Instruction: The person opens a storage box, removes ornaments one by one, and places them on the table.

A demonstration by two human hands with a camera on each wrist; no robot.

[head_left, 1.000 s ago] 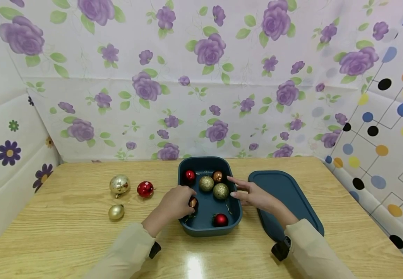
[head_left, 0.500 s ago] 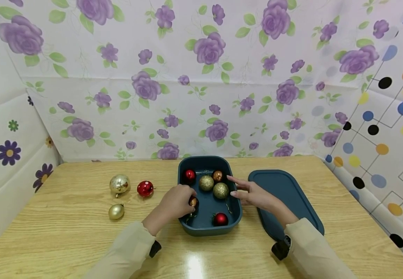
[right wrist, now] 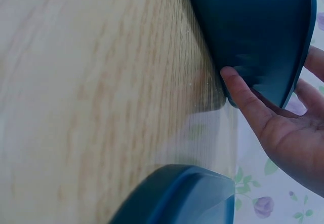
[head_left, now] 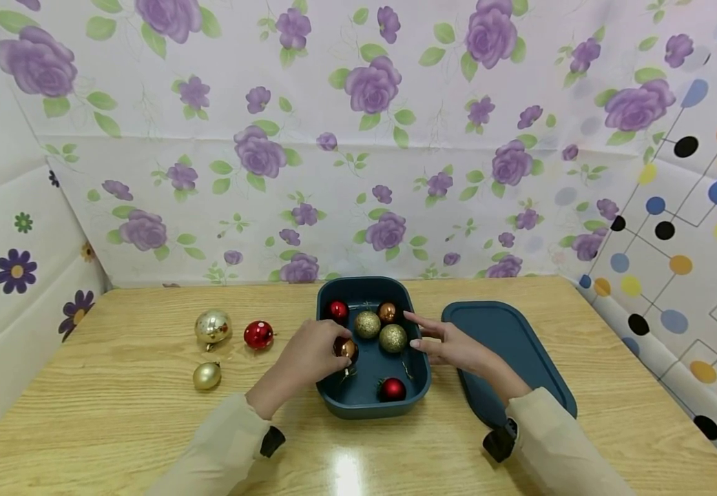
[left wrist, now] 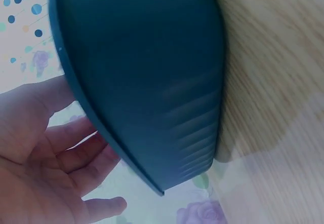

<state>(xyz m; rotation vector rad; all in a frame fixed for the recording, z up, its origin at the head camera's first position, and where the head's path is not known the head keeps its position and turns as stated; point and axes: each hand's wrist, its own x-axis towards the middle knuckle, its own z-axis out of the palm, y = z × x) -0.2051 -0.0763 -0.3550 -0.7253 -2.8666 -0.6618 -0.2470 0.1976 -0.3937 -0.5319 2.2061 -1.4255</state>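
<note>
In the head view my left hand [head_left: 311,355] reaches over the left rim of a dark blue box [head_left: 367,412] and pinches a shiny copper Christmas bauble [head_left: 348,350] inside it. My right hand [head_left: 454,346] touches the box's right side with fairly straight fingers; in the right wrist view one finger [right wrist: 243,92] lies against the outer wall. Also in the box are two glittery gold baubles [head_left: 367,325], another copper bauble [head_left: 388,313], a red bauble [head_left: 337,311] at the back and a red bauble [head_left: 392,390] in front. The left wrist view hides the held bauble behind the wall.
Left of the box on the wooden table [head_left: 116,413] lie a shiny gold bauble [head_left: 213,327], a smaller matte gold bauble [head_left: 206,376] and a red bauble [head_left: 259,335] with white spots. A dark blue lid [head_left: 507,344] lies to the right, beneath the right forearm.
My left hand has shifted slightly back and up with the copper bauble, which now sits a little farther from me and shows more. My right hand stays where it was.
</note>
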